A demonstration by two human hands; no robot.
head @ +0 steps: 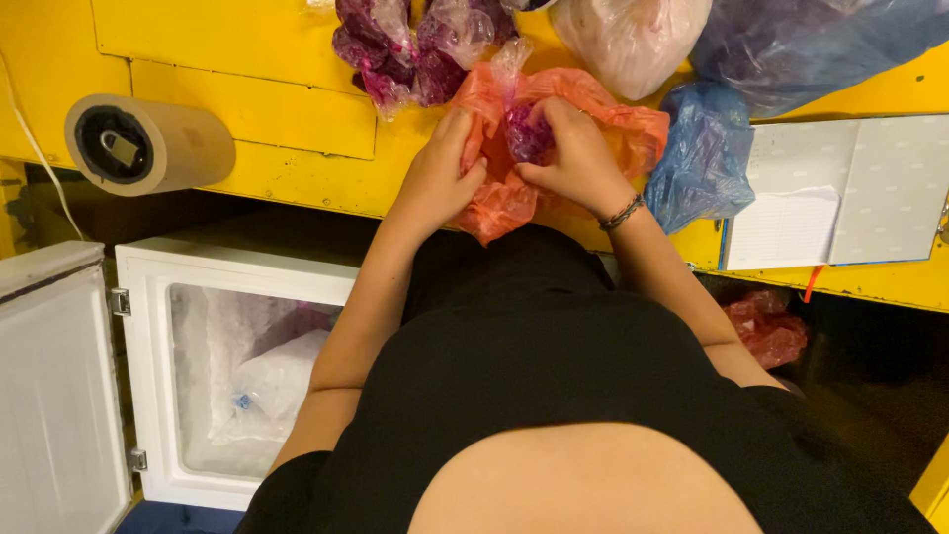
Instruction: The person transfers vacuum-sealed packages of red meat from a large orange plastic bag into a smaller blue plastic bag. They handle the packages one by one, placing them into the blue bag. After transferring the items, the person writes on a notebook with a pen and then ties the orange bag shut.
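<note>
Both hands at crumpled orange plastic bag (514, 193) on yellow table (257, 89) edge, directly ahead of torso. Left hand (440, 173) clamped on bag's left side, fingers curled into plastic. Right hand (573, 153), beaded bracelet (623, 211) at wrist, pinching small clear bag of purple contents (527, 136) inside orange bag mouth. Similar purple-filled clear bags (395, 44) just behind. Blue plastic bag (702, 158) and open notebook (840, 188) to right. Cardboard tape roll (148, 143) far left. Open white freezer (158, 297) below table, bags inside.
</note>
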